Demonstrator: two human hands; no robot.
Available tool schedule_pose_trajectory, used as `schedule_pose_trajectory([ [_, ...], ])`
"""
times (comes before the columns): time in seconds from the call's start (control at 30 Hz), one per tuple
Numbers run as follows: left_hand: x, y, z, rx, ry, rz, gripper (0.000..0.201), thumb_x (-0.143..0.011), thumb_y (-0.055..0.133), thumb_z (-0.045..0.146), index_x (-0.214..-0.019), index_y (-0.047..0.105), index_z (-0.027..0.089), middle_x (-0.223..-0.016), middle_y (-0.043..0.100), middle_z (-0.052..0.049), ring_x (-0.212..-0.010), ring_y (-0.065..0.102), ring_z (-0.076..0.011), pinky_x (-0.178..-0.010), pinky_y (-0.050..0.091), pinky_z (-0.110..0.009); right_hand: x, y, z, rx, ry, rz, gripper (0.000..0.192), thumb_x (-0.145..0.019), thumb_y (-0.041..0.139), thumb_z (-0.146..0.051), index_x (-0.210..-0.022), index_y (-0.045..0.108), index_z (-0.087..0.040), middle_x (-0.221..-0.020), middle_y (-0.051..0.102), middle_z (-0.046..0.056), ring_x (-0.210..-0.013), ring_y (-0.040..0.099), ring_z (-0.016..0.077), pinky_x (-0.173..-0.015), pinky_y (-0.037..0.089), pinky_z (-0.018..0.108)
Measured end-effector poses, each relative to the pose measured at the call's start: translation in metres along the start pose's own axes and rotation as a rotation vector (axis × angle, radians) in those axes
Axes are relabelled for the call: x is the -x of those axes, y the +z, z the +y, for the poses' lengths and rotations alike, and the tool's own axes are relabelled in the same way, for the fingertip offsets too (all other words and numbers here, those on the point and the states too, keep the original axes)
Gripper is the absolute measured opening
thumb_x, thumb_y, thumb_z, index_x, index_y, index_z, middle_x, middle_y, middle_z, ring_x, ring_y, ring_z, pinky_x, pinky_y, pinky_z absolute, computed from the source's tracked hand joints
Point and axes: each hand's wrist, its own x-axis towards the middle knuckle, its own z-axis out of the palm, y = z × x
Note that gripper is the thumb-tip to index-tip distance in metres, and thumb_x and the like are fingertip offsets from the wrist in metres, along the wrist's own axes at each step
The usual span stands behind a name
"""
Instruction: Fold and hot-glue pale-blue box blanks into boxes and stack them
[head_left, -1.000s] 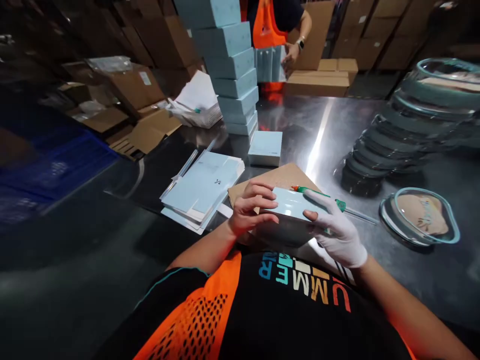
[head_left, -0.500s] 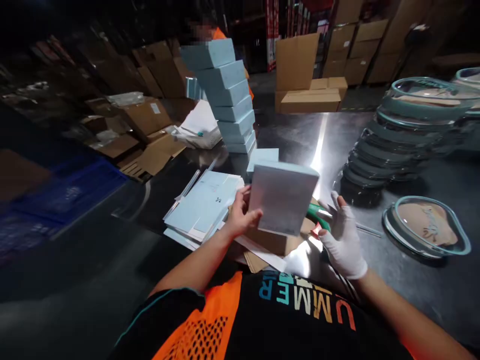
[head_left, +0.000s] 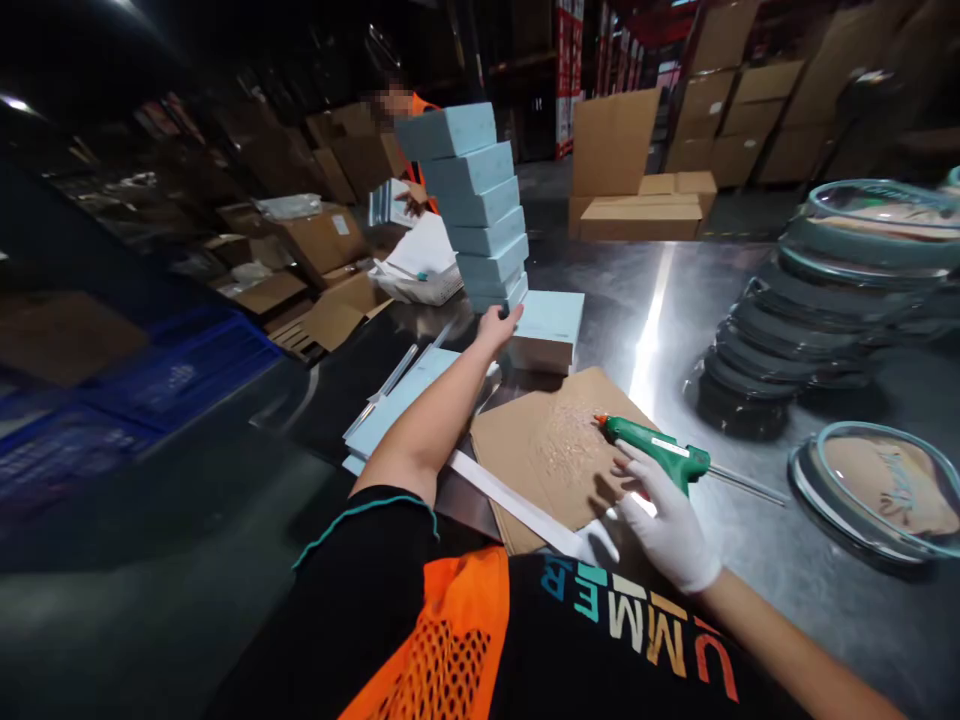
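My left hand reaches forward, its fingers closed at the left edge of a light blue box that stands in front of a tall stack of similar boxes. My right hand, in a white glove, is nearest the green glue gun. Its fingers are apart and close beside the gun's handle, not wrapped round it. The gun lies with its orange nozzle over a cardboard sheet marked with dried glue, and a clear glue stick pokes out of its back.
Flat light blue sheets lie left, partly behind my left arm. Stacked glass dishes and a lidded dish stand right. Behind are a white basket, cartons, and a person in an orange vest holding something.
My left hand has carried the light blue box forward and set it down by the stack. My right hand has come closer to the glue gun, which is now uncovered.
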Motion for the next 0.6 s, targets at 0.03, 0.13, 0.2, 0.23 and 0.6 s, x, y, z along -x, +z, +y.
schedule_pose_trajectory([
  [0.03,-0.002,-0.016,-0.006,-0.051,-0.001,0.031,0.061,-0.105,0.063,0.057,-0.137,0.064,0.005,-0.151,0.065,-0.032,-0.142,0.063,-0.0362,-0.114,0.047,-0.041,0.000,0.001,0.001,-0.006,0.012,-0.021,0.027,-0.102,0.069,-0.034,-0.126,0.077,-0.025,-0.145,0.076,0.017,-0.114,0.083,0.0323,-0.094,0.074,0.050],
  [0.13,0.000,-0.087,-0.039,-0.247,-0.046,0.051,0.079,-0.093,0.080,0.062,-0.143,0.059,0.005,-0.163,0.056,-0.034,-0.155,0.053,-0.0377,-0.124,0.041,-0.041,0.002,0.005,0.000,-0.033,0.018,-0.114,0.022,-0.102,0.067,-0.034,-0.115,0.081,-0.024,-0.130,0.083,0.015,-0.109,0.085,0.0323,-0.096,0.074,0.051],
  [0.2,0.012,-0.136,-0.069,-0.393,-0.166,-0.013,0.089,-0.065,0.102,0.058,-0.127,0.068,0.002,-0.149,0.065,-0.039,-0.147,0.060,-0.0479,-0.120,0.046,-0.049,0.002,0.007,-0.003,-0.025,0.005,-0.181,0.023,-0.102,0.064,-0.033,-0.111,0.083,-0.024,-0.124,0.086,0.014,-0.110,0.085,0.0320,-0.099,0.073,0.051],
  [0.23,0.022,-0.156,-0.084,-0.454,-0.234,-0.054,0.088,-0.055,0.107,0.054,-0.117,0.072,0.003,-0.138,0.072,-0.038,-0.139,0.065,-0.0517,-0.116,0.049,-0.052,0.002,0.009,-0.006,-0.014,0.000,-0.211,0.024,-0.101,0.063,-0.033,-0.110,0.084,-0.025,-0.122,0.086,0.013,-0.109,0.086,0.0321,-0.099,0.073,0.052],
  [0.6,0.074,-0.189,-0.120,-0.508,-0.196,0.107,0.048,-0.065,0.100,0.052,-0.086,0.074,0.018,-0.102,0.082,-0.020,-0.123,0.072,-0.0445,-0.109,0.054,-0.050,-0.001,0.015,-0.009,0.020,-0.028,-0.280,0.027,-0.098,0.061,-0.042,-0.100,0.087,-0.033,-0.111,0.088,0.011,-0.099,0.087,0.0395,-0.088,0.075,0.052],
])
